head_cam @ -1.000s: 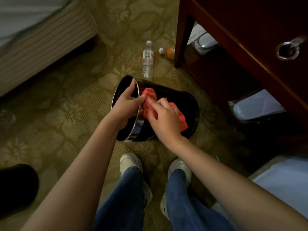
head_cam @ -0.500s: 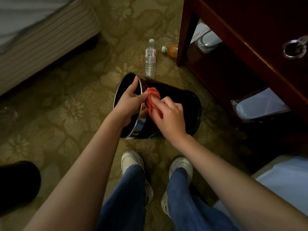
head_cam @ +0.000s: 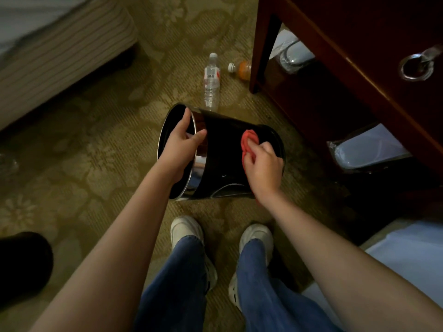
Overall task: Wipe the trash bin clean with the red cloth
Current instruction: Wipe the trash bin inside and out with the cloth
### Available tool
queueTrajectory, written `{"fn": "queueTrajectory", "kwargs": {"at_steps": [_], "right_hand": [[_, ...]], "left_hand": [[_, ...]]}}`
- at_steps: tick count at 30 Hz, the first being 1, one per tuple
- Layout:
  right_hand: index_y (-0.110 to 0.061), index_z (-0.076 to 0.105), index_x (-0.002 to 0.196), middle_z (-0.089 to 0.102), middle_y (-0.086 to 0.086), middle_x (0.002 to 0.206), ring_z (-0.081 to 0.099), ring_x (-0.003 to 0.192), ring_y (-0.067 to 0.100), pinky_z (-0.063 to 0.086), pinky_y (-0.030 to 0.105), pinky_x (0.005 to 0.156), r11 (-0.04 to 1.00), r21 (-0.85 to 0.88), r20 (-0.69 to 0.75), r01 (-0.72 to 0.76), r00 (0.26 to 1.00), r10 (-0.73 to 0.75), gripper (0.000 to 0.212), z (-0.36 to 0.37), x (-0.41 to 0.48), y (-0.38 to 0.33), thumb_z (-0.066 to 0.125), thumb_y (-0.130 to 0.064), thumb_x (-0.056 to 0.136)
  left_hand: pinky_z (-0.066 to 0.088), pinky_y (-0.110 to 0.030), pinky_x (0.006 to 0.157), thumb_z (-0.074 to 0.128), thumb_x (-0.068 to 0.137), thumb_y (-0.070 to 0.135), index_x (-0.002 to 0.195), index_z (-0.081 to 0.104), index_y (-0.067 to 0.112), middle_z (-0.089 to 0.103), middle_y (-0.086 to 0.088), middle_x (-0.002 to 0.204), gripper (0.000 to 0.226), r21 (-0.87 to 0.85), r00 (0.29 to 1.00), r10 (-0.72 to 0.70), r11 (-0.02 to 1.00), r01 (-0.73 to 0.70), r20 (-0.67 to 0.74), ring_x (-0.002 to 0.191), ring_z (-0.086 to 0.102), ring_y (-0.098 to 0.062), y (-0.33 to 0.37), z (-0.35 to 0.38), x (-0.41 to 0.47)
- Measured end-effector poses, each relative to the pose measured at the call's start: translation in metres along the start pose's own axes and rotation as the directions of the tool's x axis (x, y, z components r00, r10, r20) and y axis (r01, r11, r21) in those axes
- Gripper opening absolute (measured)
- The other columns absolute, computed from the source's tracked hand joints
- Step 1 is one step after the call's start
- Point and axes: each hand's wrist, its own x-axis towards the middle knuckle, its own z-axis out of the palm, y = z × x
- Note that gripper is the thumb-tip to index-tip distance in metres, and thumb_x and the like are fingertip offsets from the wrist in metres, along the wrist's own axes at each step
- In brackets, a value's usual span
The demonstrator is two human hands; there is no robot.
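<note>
Trash bin (head_cam: 223,149) tipped, axis crosswise; rim gripped by left hand (head_cam: 179,147); red cloth (head_cam: 248,142) pressed under right hand (head_cam: 262,167), base-side.

I see a dim, warm-toned wide-angle view with soft, yellowish light. The glossy black cylindrical trash bin (head_cam: 223,149) carries pale reflections along its metal rim and lower wall. Deep shadow fills the space under the dark red wooden desk (head_cam: 359,56) at 2 o'clock and swallows a black shape at 8 o'clock. The striped bed base (head_cam: 60,51) at 10 o'clock looks smeared and soft. Straight lines bow toward the edges.
</note>
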Motion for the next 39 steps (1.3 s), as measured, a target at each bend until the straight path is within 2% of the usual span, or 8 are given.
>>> {"fn": "queueTrajectory", "kwargs": {"at_steps": [5,9,17,20,25,30,33,39], "right_hand": [[-0.018,0.059,0.126,0.058,0.002,0.092,0.059,0.082,0.024,0.042,0.041,0.076,0.963,0.14,-0.048,0.232,0.973,-0.227,0.042,0.008,-0.012,-0.048,0.05,-0.022,0.086],[-0.02,0.058,0.128,0.058,0.001,0.095,0.06,0.084,0.023,0.044,0.041,0.075,0.954,0.083,-0.057,0.287,0.957,-0.283,0.042,0.01,-0.007,-0.038,0.044,-0.025,0.089],[-0.023,0.052,0.133,0.054,0.002,0.104,0.057,0.091,0.023,0.035,0.039,0.086,0.994,-0.029,0.005,-0.103,0.995,0.103,0.038,-0.006,0.001,0.005,0.048,-0.02,0.095],[-0.019,0.056,0.13,0.056,0.002,0.097,0.056,0.085,0.023,0.036,0.04,0.083,0.99,0.058,-0.02,0.132,0.991,-0.131,0.04,-0.003,-0.006,-0.034,0.049,-0.02,0.09],[-0.019,0.055,0.131,0.057,0.001,0.093,0.058,0.085,0.022,0.04,0.042,0.083,0.967,0.099,-0.026,0.237,0.972,-0.235,0.042,-0.001,-0.008,-0.053,0.047,-0.023,0.09],[-0.024,0.05,0.135,0.056,0.002,0.109,0.059,0.096,0.023,0.039,0.043,0.09,0.994,0.019,0.048,-0.108,0.993,0.107,0.04,-0.011,-0.003,0.005,0.046,-0.019,0.096],[-0.023,0.05,0.135,0.055,0.005,0.115,0.057,0.101,0.027,0.035,0.042,0.092,0.972,-0.057,0.076,-0.23,0.969,0.233,0.039,-0.01,0.002,0.012,0.045,-0.02,0.096],[-0.02,0.052,0.133,0.056,0.0,0.099,0.055,0.09,0.022,0.038,0.041,0.084,0.987,0.062,0.032,0.149,0.988,-0.151,0.043,-0.003,-0.011,-0.04,0.049,-0.019,0.091]], "left_hand": [[0.047,-0.02,0.059,0.053,0.095,0.011,0.15,0.017,0.027,0.048,-0.012,0.074,0.068,-0.02,1.0,0.005,1.0,-0.004,0.025,0.068,0.051,-0.017,0.001,0.005,0.0],[0.049,-0.029,0.067,0.053,0.094,0.011,0.149,0.018,0.028,0.05,-0.015,0.08,0.067,-0.013,1.0,-0.007,1.0,0.007,0.016,0.077,0.052,-0.026,0.001,0.003,0.002],[0.052,-0.036,0.086,0.052,0.095,0.013,0.15,0.015,0.029,0.054,-0.016,0.091,0.068,0.031,1.0,0.003,0.999,-0.004,0.03,0.089,0.059,-0.026,0.006,0.01,-0.005],[0.05,-0.02,0.059,0.053,0.095,0.012,0.15,0.017,0.026,0.051,-0.011,0.073,0.067,0.011,1.0,0.007,1.0,-0.007,0.009,0.066,0.057,-0.013,0.007,0.016,-0.004],[0.047,-0.026,0.064,0.054,0.094,0.011,0.149,0.019,0.028,0.049,-0.006,0.067,0.068,-0.049,1.0,-0.021,0.999,0.021,0.009,0.064,0.052,-0.014,0.002,0.011,0.001],[0.051,-0.038,0.086,0.054,0.094,0.015,0.149,0.019,0.032,0.053,-0.016,0.094,0.067,0.003,0.999,-0.038,0.999,0.038,0.028,0.092,0.06,-0.028,0.005,0.007,-0.003],[0.051,-0.034,0.083,0.053,0.095,0.015,0.149,0.019,0.032,0.054,-0.011,0.087,0.066,0.013,0.999,-0.025,1.0,0.025,0.027,0.089,0.061,-0.023,0.005,0.008,-0.003],[0.052,-0.024,0.065,0.053,0.094,0.01,0.149,0.02,0.027,0.051,-0.01,0.077,0.066,-0.056,0.999,-0.028,0.998,0.029,0.017,0.074,0.055,-0.022,0.004,0.007,-0.001]]}}
